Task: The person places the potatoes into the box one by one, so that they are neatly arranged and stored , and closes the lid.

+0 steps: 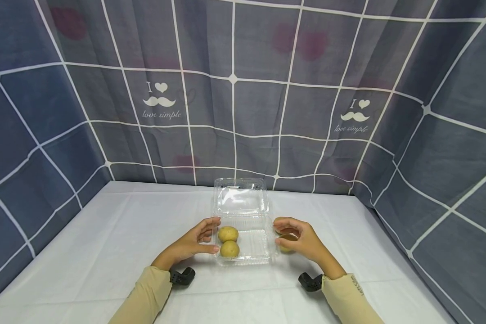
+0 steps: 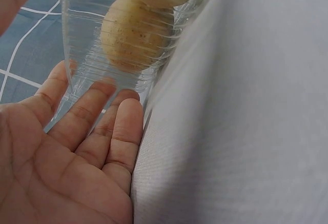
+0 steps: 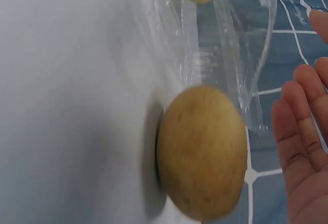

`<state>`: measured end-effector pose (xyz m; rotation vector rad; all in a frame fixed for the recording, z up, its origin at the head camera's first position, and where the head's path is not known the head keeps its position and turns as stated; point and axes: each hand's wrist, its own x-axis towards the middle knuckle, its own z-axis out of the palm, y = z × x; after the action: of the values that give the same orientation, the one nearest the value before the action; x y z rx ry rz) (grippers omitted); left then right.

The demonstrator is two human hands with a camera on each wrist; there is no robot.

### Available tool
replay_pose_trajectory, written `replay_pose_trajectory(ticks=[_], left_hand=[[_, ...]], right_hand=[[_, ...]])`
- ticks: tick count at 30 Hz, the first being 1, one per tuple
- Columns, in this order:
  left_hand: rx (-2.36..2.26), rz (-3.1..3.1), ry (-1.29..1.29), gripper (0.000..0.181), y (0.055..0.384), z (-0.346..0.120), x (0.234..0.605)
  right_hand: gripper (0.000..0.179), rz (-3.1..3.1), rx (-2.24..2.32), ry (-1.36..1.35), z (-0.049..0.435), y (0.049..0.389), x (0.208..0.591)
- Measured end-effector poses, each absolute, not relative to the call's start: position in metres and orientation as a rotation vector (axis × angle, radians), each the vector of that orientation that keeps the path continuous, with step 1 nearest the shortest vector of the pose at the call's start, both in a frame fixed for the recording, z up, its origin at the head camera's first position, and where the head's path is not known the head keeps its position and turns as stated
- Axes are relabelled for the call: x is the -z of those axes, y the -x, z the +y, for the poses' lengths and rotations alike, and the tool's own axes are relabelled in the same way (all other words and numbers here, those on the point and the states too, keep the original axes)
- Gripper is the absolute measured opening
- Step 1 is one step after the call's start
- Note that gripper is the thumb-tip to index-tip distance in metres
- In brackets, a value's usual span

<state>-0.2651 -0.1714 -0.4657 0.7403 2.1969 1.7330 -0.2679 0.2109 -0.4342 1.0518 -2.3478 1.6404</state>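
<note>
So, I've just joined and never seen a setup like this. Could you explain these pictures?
There's no machine here, just a person's bare left hand and right hand. The head picture comes from a camera worn on the head, looking forward and down; the other two come from cameras worn on each wrist, each watching that hand's work.

On the white surface sits a clear plastic container, its lid open. Two potatoes lie inside; outside, to the right, is a loose potato, with what looks like another mostly hidden behind the right hand.

The left hand touches the container's side; the right is near the loose potato. Neither seems to grip anything.
</note>
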Motion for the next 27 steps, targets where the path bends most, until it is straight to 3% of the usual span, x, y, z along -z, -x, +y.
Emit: replay_pose_trajectory(ticks=[27], left_hand=[[-1.742, 2.193, -0.742, 0.094, 0.266, -0.172, 0.468]], right_hand=[[0.032, -2.477, -1.487, -0.912, 0.243, 0.273, 0.450]])
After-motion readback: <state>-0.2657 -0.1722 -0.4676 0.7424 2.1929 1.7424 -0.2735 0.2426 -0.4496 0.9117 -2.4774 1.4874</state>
